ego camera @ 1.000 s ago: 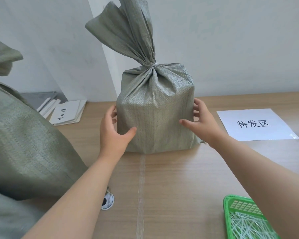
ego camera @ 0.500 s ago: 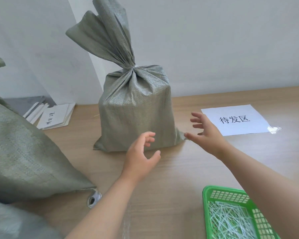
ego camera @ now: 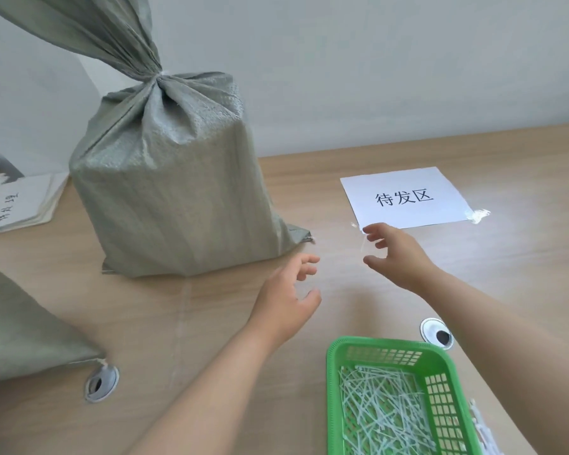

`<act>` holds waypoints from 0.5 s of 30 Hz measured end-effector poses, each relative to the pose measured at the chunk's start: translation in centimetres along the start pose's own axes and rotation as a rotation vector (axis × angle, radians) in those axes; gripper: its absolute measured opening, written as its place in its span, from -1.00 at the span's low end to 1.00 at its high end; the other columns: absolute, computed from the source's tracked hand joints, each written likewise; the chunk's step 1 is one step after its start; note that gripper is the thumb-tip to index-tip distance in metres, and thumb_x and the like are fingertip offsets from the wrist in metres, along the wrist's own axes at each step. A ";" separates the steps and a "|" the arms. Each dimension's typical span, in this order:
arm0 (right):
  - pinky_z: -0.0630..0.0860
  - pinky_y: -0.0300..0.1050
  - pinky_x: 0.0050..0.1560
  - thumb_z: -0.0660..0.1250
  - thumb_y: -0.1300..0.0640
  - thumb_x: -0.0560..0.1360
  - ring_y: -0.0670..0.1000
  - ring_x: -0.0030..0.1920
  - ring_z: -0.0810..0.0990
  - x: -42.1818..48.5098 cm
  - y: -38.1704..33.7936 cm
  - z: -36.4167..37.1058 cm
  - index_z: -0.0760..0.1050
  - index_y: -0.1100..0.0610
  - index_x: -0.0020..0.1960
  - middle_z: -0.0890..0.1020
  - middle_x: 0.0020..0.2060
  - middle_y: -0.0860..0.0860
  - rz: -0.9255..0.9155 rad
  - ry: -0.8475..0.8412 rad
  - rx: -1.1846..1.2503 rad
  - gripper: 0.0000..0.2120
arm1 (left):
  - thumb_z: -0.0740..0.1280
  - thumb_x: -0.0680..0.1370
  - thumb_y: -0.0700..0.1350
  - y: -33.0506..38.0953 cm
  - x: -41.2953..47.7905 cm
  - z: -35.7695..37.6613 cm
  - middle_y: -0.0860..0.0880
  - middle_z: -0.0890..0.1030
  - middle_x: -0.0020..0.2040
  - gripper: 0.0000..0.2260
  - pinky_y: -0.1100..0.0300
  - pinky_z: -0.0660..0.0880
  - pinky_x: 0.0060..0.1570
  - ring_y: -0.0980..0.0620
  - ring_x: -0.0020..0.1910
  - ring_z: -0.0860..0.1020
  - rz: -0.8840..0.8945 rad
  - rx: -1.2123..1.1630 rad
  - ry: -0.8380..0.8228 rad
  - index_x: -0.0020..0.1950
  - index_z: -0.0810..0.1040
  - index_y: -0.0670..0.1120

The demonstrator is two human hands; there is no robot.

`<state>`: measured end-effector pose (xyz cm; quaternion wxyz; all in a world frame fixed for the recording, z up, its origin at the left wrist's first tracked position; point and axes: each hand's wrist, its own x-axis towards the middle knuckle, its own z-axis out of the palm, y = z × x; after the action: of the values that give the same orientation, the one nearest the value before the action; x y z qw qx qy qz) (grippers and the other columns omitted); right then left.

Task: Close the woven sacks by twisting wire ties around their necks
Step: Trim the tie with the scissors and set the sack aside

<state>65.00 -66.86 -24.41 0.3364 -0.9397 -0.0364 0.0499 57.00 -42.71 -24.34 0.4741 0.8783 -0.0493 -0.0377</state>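
Note:
A grey-green woven sack (ego camera: 174,198) stands upright on the wooden table, its neck (ego camera: 155,77) gathered and bound with a pale tie. My left hand (ego camera: 289,297) hovers over the table just right of the sack's base, fingers loosely curled, holding nothing. My right hand (ego camera: 395,254) floats further right, fingers spread and relaxed, also empty, close to a white paper sign. A green plastic basket (ego camera: 447,359) full of several white wire ties (ego camera: 385,412) sits at the near right. A second woven sack (ego camera: 20,326) lies at the left edge.
A white paper sign (ego camera: 404,197) with black characters is taped to the table behind my right hand. Two round cable grommets (ego camera: 101,384) (ego camera: 437,333) are set in the tabletop. A stack of papers (ego camera: 17,205) lies at the far left by the wall.
Both hands let go of the upright sack's sides and drew back to the right. The view shifted right, so the sack now appears further left and more of the basket shows.

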 end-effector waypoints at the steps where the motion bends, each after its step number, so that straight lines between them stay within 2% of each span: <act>1: 0.42 -0.13 0.05 0.40 0.19 0.48 0.00 0.10 0.52 0.5 0.6 0.3 0.42 0.04 0.37 0.56 0.19 -0.02 -0.007 -0.016 -0.048 -0.53 | 0.41 0.51 -0.16 -0.2 0.2 0.5 0.17 0.61 0.13 -0.58 0.53 0.29 -0.01 0.18 0.12 0.51 -0.007 -0.001 -0.001 0.30 0.46 0.18; 3: 0.42 -0.13 0.10 0.36 0.21 0.51 0.02 0.15 0.53 1.6 1.6 1.1 0.43 0.08 0.38 0.55 0.22 0.01 -0.015 -0.051 -0.153 -0.55 | 0.41 0.51 -0.16 -0.8 0.4 1.2 0.18 0.61 0.11 -0.58 0.54 0.29 -0.04 0.18 0.09 0.52 -0.022 0.000 -0.003 0.28 0.45 0.21; 10: 0.47 -0.01 0.23 0.16 0.28 0.58 0.12 0.29 0.48 4.4 3.2 3.9 0.51 0.12 0.36 0.50 0.29 0.08 0.004 -0.147 -0.371 -0.62 | 0.40 0.50 -0.20 -3.8 0.5 2.1 0.18 0.61 0.02 -0.54 0.37 0.36 -0.08 0.16 0.02 0.52 -0.059 -0.011 0.000 0.13 0.40 0.35; 15: 0.55 0.04 0.06 0.15 0.38 0.51 0.16 0.12 0.54 4.9 3.6 4.6 0.62 0.15 0.15 0.55 0.12 0.08 -0.059 -0.115 -0.502 -0.64 | 0.39 0.51 -0.22 -5.2 0.0 2.3 0.17 0.61 -0.02 -0.55 0.29 0.38 -0.07 0.15 -0.01 0.51 -0.076 -0.006 -0.014 0.12 0.41 0.33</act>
<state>69.40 -66.26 -30.62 0.0913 -0.9879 -0.0943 0.0829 56.95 -41.79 -29.93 0.4745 0.8779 -0.0190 -0.0621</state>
